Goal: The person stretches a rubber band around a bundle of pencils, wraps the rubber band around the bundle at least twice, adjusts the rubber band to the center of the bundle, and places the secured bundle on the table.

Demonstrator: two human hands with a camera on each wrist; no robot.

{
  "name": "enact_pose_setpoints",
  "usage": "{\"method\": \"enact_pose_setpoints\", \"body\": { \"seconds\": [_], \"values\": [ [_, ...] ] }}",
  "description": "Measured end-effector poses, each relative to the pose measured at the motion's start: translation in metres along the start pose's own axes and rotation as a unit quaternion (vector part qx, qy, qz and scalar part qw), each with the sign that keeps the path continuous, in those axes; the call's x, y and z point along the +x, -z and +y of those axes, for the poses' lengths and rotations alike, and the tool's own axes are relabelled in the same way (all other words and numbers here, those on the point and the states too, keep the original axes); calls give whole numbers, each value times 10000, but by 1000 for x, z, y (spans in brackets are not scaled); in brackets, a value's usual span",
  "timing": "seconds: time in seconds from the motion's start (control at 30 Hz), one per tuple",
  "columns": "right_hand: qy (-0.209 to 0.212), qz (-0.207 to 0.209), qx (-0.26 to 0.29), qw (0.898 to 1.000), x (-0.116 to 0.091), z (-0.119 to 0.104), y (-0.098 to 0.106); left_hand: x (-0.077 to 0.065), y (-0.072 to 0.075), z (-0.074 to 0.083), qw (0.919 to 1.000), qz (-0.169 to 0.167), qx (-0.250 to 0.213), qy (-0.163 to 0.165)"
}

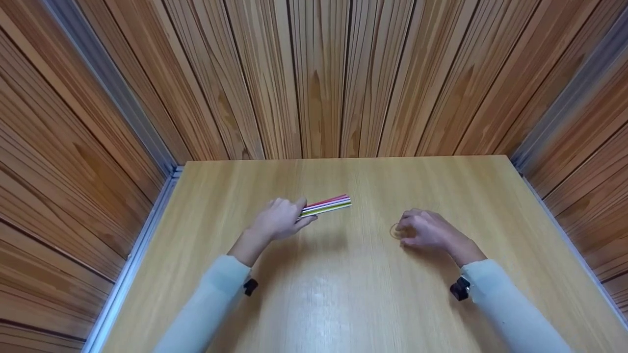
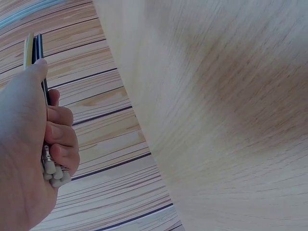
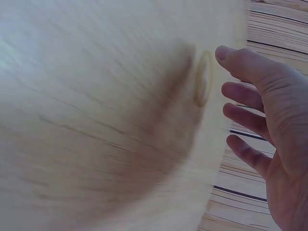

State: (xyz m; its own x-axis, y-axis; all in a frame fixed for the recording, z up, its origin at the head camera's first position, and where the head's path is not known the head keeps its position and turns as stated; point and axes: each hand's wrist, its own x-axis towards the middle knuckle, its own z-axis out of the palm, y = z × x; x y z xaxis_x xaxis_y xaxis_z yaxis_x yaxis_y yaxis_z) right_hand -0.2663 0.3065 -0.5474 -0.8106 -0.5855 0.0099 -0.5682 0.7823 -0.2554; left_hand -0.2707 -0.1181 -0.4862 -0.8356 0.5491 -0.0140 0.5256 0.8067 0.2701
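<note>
My left hand (image 1: pixel 280 219) grips a bundle of several coloured pencils (image 1: pixel 327 205) above the left middle of the table. Their pink, white, purple and green-yellow shafts stick out to the right past the thumb. In the left wrist view, fingers wrap round the bundle, and whitish eraser ends (image 2: pixel 58 174) with metal bands poke out below the little finger. A thin yellowish rubber band (image 3: pixel 203 79) lies on the table at the right. Close over it is my right hand (image 1: pixel 426 229), fingers loosely bent and spread, with nothing between thumb and fingers in the right wrist view.
The light wood table (image 1: pixel 314 294) fills the space beneath both arms. Wood-plank walls (image 1: pixel 319 78) close it in at the back and on both sides, with metal rails (image 1: pixel 135 255) along its edges. A small black device (image 1: pixel 460 289) sits at each wrist.
</note>
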Motion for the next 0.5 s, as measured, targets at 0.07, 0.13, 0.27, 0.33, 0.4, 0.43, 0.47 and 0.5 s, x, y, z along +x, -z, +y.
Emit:
{"method": "enact_pose_setpoints", "body": {
  "seconds": [0.07,0.13,0.27,0.33,0.4,0.43,0.47,0.5],
  "values": [
    [-84,23,100,9999,-1,1,-5,0,-1,0,10000,-38,20,24],
    [-110,77,185,9997,-1,2,-9,0,-2,-1,10000,-63,50,50],
    [-178,213,459,9986,-3,4,-18,1,-4,-2,9999,-40,106,26],
    [-233,277,623,9974,-4,5,-21,1,-4,-2,10000,-13,84,-12],
    [-274,354,785,9959,-4,6,-24,1,-4,-2,9999,1,109,-48],
    [-282,399,828,9954,-4,7,-25,1,-4,-2,9999,2,117,-49],
    [-286,434,868,9949,-4,7,-26,1,-4,-3,9999,-5,124,-45],
    [-272,479,888,9945,-4,8,-27,1,-4,-3,9999,-18,114,-18]
  ]
}}
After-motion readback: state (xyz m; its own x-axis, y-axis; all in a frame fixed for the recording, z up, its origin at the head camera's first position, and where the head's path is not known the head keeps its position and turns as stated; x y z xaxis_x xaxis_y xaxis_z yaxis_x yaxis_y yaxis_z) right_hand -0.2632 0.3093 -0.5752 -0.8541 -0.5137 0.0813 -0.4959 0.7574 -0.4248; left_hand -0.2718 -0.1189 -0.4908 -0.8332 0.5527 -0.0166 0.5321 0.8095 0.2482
